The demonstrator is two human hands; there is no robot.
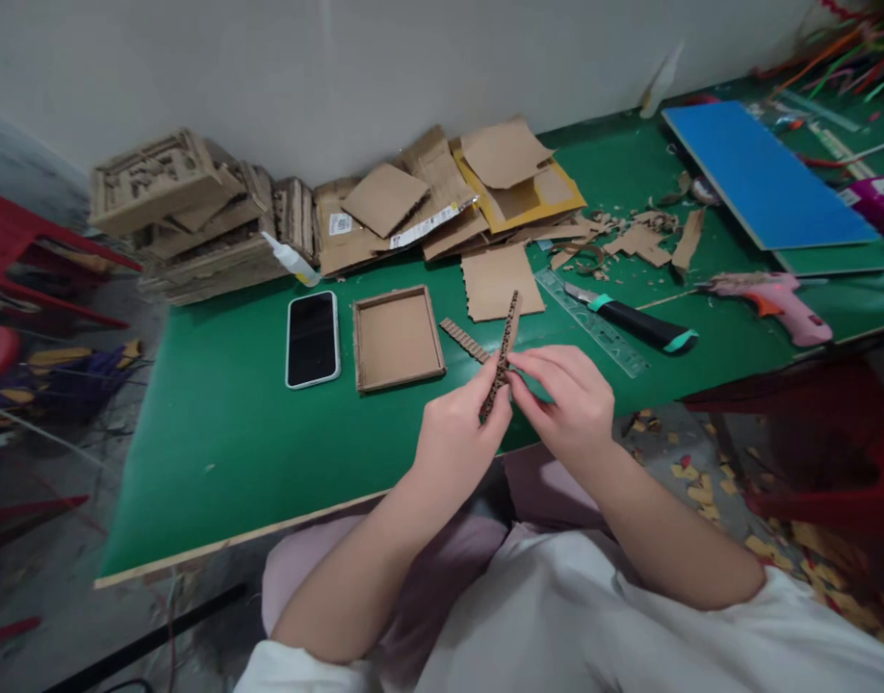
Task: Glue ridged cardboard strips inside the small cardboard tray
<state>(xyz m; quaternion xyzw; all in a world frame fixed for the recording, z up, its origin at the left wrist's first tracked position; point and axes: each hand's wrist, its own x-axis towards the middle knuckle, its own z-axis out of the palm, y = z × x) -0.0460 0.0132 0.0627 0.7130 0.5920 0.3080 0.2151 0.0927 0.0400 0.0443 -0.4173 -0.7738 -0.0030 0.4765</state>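
My left hand (460,423) pinches a narrow corrugated cardboard strip (512,313), held upright above the table's front part. On its other side, my right hand (568,390) has thumb and forefinger closed on the same strip. Another ridged cardboard strip (462,339) lies just behind my left hand. To the left sits a shallow square cardboard tray (399,339) with raised edges. A square cardboard piece (504,279) rests behind the hands. Right of it are a clear ruler (593,327) and a utility knife (640,320) with its blade out, lying across the ruler.
A phone (313,339) and a white glue bottle (292,258) are at left. Stacked cardboard frames (196,221) and loose cardboard (384,197) line the wall. At right are a pink glue gun (781,300), cardboard scraps (640,241) and a blue board (767,173).
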